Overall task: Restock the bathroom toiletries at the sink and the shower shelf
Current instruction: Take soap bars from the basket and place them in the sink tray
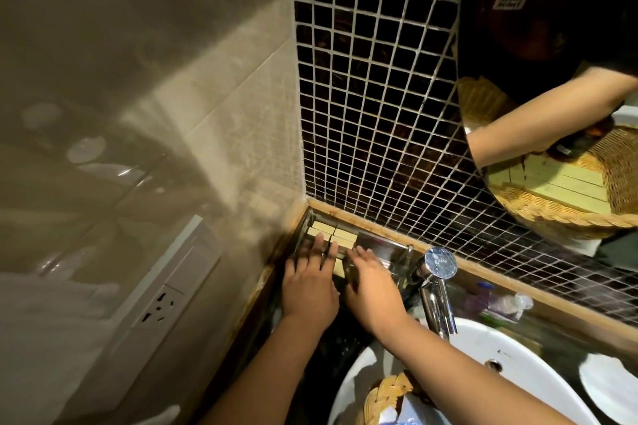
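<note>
Both my hands are at the far left corner of the tabletop, where the beige wall meets the dark mosaic tiles. A shiny metal tray sits tight in that corner, and small pale yellow boxes lie in it side by side, packed toward its far left end.

My left hand lies flat, palm down, fingers straight and a little spread, the tips resting on the near boxes. My right hand is just beside it, also palm down with the fingers stretched out toward the boxes and resting in the tray. Neither hand grips anything that I can see. A narrow dark gap runs between the two hands, and I cannot make out what is in it.

To the right of the tray stands the chrome tap, over the white sink. Behind the tap, along the back edge of the tabletop, lie some plastic-wrapped packets. A wicker basket sits at the near edge of the sink, below my right forearm. A white wall socket is on the beige wall to the left.
</note>
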Available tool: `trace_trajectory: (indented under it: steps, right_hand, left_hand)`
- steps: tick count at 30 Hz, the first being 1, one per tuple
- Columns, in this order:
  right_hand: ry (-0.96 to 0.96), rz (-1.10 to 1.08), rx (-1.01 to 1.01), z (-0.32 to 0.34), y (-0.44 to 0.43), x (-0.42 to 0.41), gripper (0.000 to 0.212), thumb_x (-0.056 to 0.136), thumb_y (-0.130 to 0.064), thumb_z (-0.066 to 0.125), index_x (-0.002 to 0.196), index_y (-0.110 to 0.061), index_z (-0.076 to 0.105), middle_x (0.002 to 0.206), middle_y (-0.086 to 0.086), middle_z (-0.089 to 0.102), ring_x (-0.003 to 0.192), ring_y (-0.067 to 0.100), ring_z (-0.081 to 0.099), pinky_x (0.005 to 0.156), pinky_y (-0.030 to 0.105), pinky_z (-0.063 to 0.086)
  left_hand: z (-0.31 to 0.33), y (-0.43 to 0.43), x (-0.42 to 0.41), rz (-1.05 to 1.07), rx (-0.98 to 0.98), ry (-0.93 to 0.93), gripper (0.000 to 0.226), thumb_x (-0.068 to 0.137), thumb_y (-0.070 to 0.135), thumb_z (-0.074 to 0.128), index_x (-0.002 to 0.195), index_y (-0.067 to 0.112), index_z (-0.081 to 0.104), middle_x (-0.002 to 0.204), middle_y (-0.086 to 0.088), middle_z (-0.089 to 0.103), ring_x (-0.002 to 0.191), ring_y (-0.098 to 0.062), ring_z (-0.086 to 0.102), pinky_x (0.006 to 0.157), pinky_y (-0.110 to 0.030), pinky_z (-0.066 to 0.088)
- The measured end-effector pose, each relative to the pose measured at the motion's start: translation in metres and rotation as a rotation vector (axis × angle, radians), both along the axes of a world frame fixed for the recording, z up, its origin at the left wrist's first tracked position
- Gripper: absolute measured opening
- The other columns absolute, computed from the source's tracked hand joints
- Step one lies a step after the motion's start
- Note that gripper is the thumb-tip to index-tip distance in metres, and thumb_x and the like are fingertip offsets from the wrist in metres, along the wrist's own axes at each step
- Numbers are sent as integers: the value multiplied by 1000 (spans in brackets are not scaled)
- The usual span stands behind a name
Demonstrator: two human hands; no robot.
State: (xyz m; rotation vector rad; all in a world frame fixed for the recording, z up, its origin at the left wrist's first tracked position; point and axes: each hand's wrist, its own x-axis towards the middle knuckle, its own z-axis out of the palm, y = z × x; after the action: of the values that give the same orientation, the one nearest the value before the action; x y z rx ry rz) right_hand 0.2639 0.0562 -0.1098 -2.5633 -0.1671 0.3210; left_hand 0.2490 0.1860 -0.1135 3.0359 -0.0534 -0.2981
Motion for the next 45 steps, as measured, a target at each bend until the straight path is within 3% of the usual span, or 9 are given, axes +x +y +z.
trace_trajectory:
  steps: [4, 10, 14, 18, 31, 36, 41, 45]
  right_hand:
    - [104, 3, 13, -1, 7, 3, 80, 88, -12, 62, 157, -19, 22, 167, 5, 13, 154, 19, 7, 125, 42, 0]
    - [124, 61, -54, -6, 7, 9, 87, 86, -19, 69, 157, -23, 19, 167, 3, 10, 154, 20, 3, 123, 50, -1]
    - [88, 121, -121, 1, 0, 7, 91, 85, -15, 69, 158, -22, 15, 167, 3, 7, 154, 21, 0, 122, 48, -5]
    - [-7, 178, -193, 9, -4, 6, 85, 93, -19, 59, 160, -19, 7, 167, 1, 10, 154, 20, 4, 124, 41, -6]
    - [45, 268, -360, 8, -2, 2, 75, 102, -37, 39, 159, -15, -6, 167, 3, -6, 154, 24, -7, 122, 40, -10]
    - [34, 318, -483, 21, -1, 4, 74, 103, -38, 37, 159, -13, -5, 167, 5, -5, 153, 27, -11, 122, 46, -10]
    - [-147, 232, -361, 78, -10, -26, 63, 105, -38, 27, 159, -14, 7, 168, 4, 5, 154, 26, -1, 122, 43, -6]
    - [-150, 203, -277, 137, -52, -73, 76, 93, -18, 47, 159, -12, 10, 167, 5, 6, 154, 26, 0, 122, 39, -4]
  left_hand:
    - [0, 5, 2, -5, 10, 6, 78, 99, 38, 45, 159, 29, -4, 167, -3, -13, 153, -26, -1, 120, -48, 11]
    - [-3, 7, 0, -27, -40, 7, 80, 97, 31, 49, 159, 29, 0, 168, 0, -11, 153, -25, -2, 120, -47, 10]
    - [-4, 10, 2, -41, -60, -14, 79, 96, 29, 49, 160, 28, 3, 167, 2, -12, 154, -23, -5, 120, -46, 9]
    - [-4, 9, 6, -39, 18, 50, 82, 98, 36, 47, 159, 28, -6, 165, 2, -21, 152, -25, -14, 120, -50, 1]
    - [0, 10, 4, -41, 70, 85, 72, 102, 38, 36, 158, 31, -9, 164, 1, -25, 152, -24, -17, 122, -51, 2]
    - [17, 12, 1, -10, 15, 32, 70, 100, 37, 37, 159, 32, 0, 167, 0, -11, 153, -20, -8, 122, -47, 8]
    - [58, 2, -26, -15, -56, -118, 57, 102, 43, 27, 158, 34, 19, 167, 2, 15, 152, -18, 13, 119, -43, 15]
    - [112, -14, -65, 47, -200, -204, 54, 100, 48, 25, 150, 34, 41, 158, 2, 39, 144, -20, 33, 113, -41, 26]
